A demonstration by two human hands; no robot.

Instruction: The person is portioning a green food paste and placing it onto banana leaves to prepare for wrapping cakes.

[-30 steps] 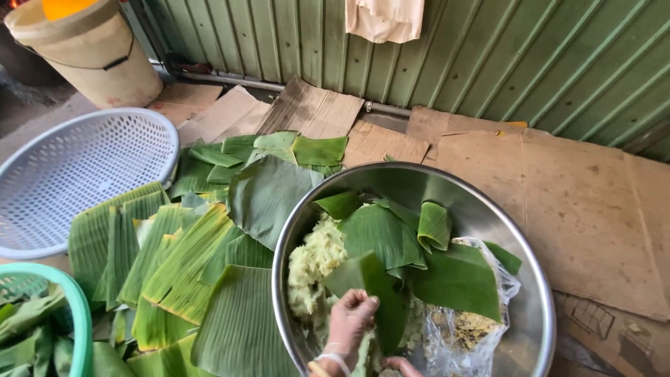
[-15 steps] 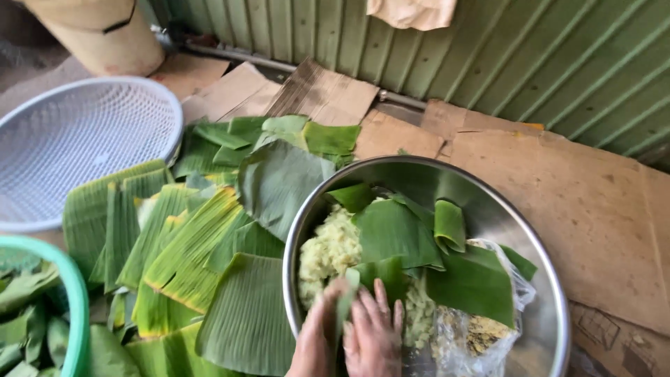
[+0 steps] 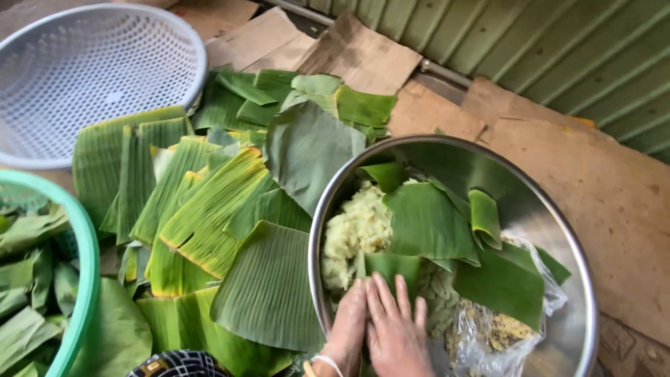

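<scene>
Head view: both hands lie side by side, touching, inside the steel bowl (image 3: 558, 230) at its near edge. The left hand (image 3: 347, 328) lies flat with fingers close together and pointing away, its fingertips at the pale rice (image 3: 356, 230) heaped on the bowl's left side; a thin white band sits on its wrist. The right hand (image 3: 396, 328) is flat too, fingers slightly spread, its fingertips resting on a small leaf piece (image 3: 391, 265) that lies just beyond them; neither hand grips anything that can be seen. Whether the palms press on rice or on leaf underneath cannot be told. Past the fingertips a larger leaf (image 3: 426, 220) covers the middle of the bowl, with a curled strip (image 3: 485, 216) to its right and another leaf (image 3: 502, 286) lower right. A clear bag (image 3: 488, 335) with yellowish filling lies in the bowl just right of the right hand. To the left of the bowl, outside it, a spread of banana leaves (image 3: 209, 216) covers the ground, one broad leaf (image 3: 269, 286) touching the bowl's rim near the left hand. A white basket (image 3: 91, 63) stands at top left, well apart from the hands, and a green basket (image 3: 84, 279) holding leaves is at the left edge. Cardboard (image 3: 614, 202) lies under and beyond the bowl, by a green corrugated wall (image 3: 558, 49).
</scene>
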